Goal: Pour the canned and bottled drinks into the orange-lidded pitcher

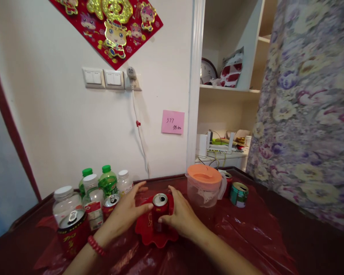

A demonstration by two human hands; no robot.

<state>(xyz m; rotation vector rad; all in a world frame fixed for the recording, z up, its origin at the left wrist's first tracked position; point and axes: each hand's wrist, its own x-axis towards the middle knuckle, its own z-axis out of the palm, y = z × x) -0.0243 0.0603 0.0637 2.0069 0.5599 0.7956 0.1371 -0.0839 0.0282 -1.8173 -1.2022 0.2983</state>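
Note:
A red drink can (158, 218) stands upright on a red dish with a scalloped rim (157, 241), its opened silver top facing up. Left of the can is my left hand (131, 208), fingers spread and thumb reaching to the can's upper side; whether the thumb touches it I cannot tell. My right hand (184, 213) curves about the can's right side with the thumb across its front. Red shows between that palm and the can, and the fingers are apart. A red bead bracelet (96, 245) circles my left wrist.
At left stand a large red can (73, 233), a smaller red can (111, 201), white-lidded jars (65, 204) and green-capped bottles (108, 181). Right of my hands are an orange-lidded pitcher (204, 187) and a green can (239, 194). Red plastic sheeting (246, 236) covers the table.

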